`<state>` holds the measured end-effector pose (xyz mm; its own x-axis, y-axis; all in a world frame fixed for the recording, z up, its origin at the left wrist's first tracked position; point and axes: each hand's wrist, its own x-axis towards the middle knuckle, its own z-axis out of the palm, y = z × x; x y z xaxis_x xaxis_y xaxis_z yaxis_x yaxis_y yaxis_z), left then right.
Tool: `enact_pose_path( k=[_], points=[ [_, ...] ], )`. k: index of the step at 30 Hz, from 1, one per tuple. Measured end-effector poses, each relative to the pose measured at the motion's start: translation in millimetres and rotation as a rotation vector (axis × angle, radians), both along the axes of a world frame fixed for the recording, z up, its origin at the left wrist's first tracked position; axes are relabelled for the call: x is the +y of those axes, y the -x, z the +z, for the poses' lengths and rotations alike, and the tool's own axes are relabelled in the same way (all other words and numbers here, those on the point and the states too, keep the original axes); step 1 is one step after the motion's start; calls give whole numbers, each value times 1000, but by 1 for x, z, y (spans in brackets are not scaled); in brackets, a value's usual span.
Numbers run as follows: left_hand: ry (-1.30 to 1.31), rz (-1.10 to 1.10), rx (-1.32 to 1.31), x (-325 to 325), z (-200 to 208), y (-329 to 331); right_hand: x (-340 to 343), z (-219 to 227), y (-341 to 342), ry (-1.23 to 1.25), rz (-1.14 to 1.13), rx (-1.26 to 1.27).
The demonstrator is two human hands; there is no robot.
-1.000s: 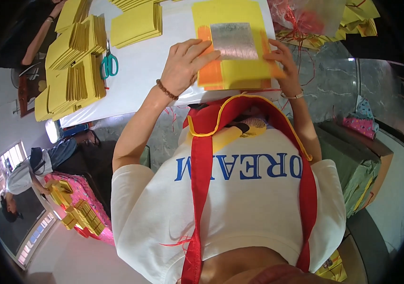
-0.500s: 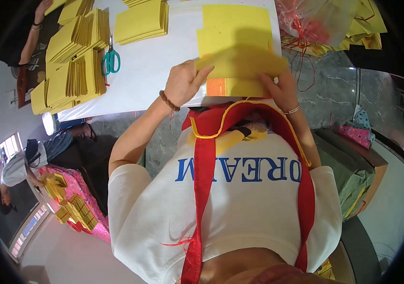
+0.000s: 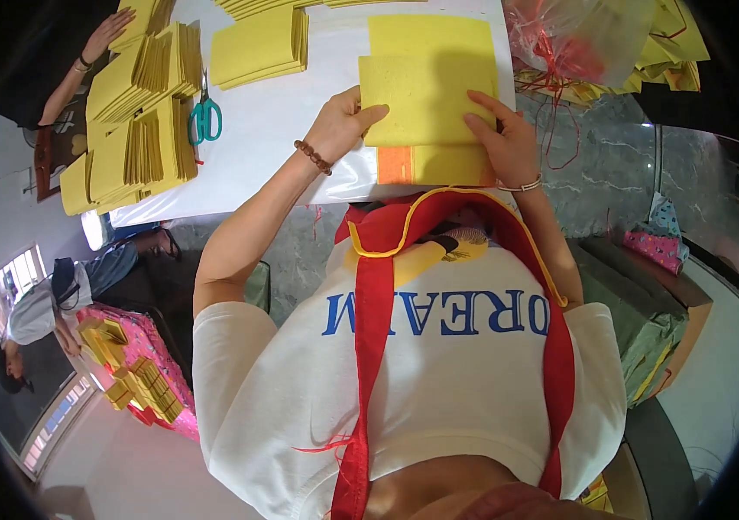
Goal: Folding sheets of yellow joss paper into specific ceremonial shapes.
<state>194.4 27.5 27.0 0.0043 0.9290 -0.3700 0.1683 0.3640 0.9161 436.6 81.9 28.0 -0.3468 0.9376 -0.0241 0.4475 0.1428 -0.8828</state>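
Observation:
A yellow paper sheet (image 3: 421, 100) lies in front of me on the white-covered table (image 3: 283, 130), over other yellow sheets. My left hand (image 3: 339, 128) grips its left edge, thumb on top and the other fingers partly hidden. At the right edge, my right hand (image 3: 508, 143) rests with thumb and forefinger stretched out and apart on the paper. Below the sheet's near edge shows another yellow sheet (image 3: 452, 165) with an orange block at its left. A further yellow sheet (image 3: 430, 33) sticks out at the far side.
Folded yellow paper stacks (image 3: 131, 147) crowd the table's left side, beside teal-handled scissors (image 3: 206, 120). Another stack (image 3: 257, 48) lies farther back. A co-worker's hand (image 3: 108, 30) touches the far-left stack. A clear plastic bag (image 3: 582, 39) with red strings stands at the right.
The lifted near part of the sheet has come down flat. My right hand has spread its fingers on the paper. The co-worker's hand has moved onto the far-left stack.

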Motion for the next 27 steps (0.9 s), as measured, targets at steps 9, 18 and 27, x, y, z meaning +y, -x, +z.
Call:
enact_pose_path(
  k=[9, 18, 27],
  points=[
    [67, 133, -91, -3, 10, 1, 2, -6, -1, -3, 2, -63],
    [-881, -255, 984, -1, 32, -54, 2, -11, 0, 10, -41, 6],
    [-755, -381, 1106, 5, 1, -59, -14, 4, -5, -388, -54, -205]
  ],
)
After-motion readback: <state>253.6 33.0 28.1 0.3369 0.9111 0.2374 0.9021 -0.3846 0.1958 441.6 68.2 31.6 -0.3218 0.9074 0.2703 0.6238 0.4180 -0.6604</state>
